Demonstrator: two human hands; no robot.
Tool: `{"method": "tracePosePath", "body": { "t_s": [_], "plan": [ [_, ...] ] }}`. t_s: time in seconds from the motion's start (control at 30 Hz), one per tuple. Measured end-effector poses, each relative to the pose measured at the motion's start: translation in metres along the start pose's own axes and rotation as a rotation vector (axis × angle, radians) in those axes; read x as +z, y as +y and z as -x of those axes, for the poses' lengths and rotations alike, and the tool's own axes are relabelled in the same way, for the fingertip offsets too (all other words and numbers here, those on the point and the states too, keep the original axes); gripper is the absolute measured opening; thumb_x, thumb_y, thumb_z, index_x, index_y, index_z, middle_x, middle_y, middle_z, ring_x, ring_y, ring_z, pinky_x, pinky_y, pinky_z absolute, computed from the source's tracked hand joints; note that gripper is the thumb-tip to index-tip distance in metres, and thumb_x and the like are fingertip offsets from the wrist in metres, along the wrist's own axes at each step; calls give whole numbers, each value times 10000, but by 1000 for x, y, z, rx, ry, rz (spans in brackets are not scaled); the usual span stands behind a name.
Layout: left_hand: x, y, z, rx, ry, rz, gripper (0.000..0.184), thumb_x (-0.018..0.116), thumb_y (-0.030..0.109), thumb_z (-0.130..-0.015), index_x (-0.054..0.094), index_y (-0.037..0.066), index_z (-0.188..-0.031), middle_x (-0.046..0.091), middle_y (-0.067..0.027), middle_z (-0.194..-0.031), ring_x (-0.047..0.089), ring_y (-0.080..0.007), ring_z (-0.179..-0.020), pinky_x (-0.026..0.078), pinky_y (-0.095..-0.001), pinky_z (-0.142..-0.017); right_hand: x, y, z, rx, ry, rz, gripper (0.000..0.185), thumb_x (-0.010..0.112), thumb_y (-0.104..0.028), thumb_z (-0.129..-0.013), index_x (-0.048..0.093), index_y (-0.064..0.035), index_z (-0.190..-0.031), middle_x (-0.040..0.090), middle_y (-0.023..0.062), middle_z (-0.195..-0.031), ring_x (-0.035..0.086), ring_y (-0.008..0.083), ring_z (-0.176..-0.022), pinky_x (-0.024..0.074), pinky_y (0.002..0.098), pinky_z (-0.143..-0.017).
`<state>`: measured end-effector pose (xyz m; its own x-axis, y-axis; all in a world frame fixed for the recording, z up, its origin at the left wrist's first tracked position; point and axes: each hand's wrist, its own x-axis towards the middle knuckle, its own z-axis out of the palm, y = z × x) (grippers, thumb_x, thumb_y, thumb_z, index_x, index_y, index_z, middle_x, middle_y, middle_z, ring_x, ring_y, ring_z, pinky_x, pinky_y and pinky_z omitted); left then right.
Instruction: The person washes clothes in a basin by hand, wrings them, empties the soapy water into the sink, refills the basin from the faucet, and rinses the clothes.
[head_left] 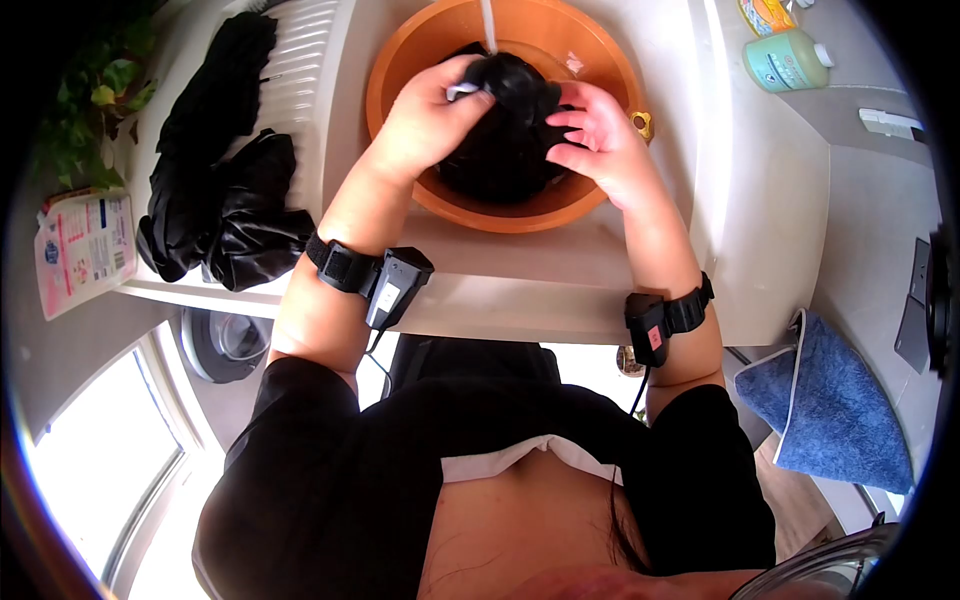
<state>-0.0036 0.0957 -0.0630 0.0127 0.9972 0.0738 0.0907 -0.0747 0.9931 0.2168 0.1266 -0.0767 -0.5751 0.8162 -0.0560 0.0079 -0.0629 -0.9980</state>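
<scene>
An orange basin (480,217) stands in the white sink, with a stream of water (489,25) falling into it from above. Wet black cloth (500,155) lies in the basin, part of it lifted toward the stream. My left hand (432,112) is closed on the raised part of the black cloth, with a small whitish bit (463,91) showing by the thumb. At the cloth's right side is my right hand (597,140), its fingers spread and curved, the fingertips at or near the fabric.
More black garments (235,205) lie on the ribbed washboard (300,75) at left, beside a white and pink pouch (88,245). A green bottle (785,62) stands at the upper right. A blue towel (835,410) hangs at the lower right.
</scene>
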Motion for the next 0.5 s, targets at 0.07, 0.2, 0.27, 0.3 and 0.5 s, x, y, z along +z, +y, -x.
{"method": "tracePosePath", "body": {
  "t_s": [0.07, 0.2, 0.27, 0.3, 0.5],
  "plan": [
    [-3, 0, 2, -108, 44, 96, 221, 572, 89, -841, 617, 19, -1045, 651, -37, -940, 587, -124, -890, 458, -269, -826, 3, 0, 0, -14, 29, 306, 638, 776, -148, -700, 465, -56, -1249, 538, 42, -1189, 516, 197, -1091, 403, 320, -888],
    [0, 0, 3, -124, -60, 322, 214, 601, 126, -856, 629, 42, -1051, 648, -19, -967, 576, -120, -928, 447, -271, -846, 3, -2, -2, -47, 136, 471, 435, 783, -231, -708, 591, -38, -1047, 584, 38, -1157, 568, 188, -1018, 424, 323, -875],
    [-1, 5, 3, -58, -127, 189, 226, 624, 145, -853, 628, 40, -1053, 646, -19, -973, 574, -117, -935, 446, -272, -851, 0, 10, -4, -31, 165, 216, 376, 762, -207, -732, 592, -30, -1017, 598, 33, -1136, 561, 167, -1013, 426, 328, -872],
    [-2, 7, 3, -25, -160, 122, 233, 635, 154, -851, 628, 39, -1054, 646, -19, -976, 572, -115, -938, 445, -273, -854, 0, 12, -5, -24, 179, 88, 346, 751, -195, -744, 592, -27, -1002, 605, 30, -1125, 558, 157, -1011, 428, 330, -871],
    [0, 11, 2, -179, -4, 268, 352, 668, 280, -846, 613, 15, -1072, 645, -40, -972, 582, -127, -911, 460, -276, -838, 0, 2, -2, -41, 317, -164, 141, 656, -131, -848, 600, -40, -940, 574, -40, -817, 508, 29, -752, 391, 168, -691]
  ]
}}
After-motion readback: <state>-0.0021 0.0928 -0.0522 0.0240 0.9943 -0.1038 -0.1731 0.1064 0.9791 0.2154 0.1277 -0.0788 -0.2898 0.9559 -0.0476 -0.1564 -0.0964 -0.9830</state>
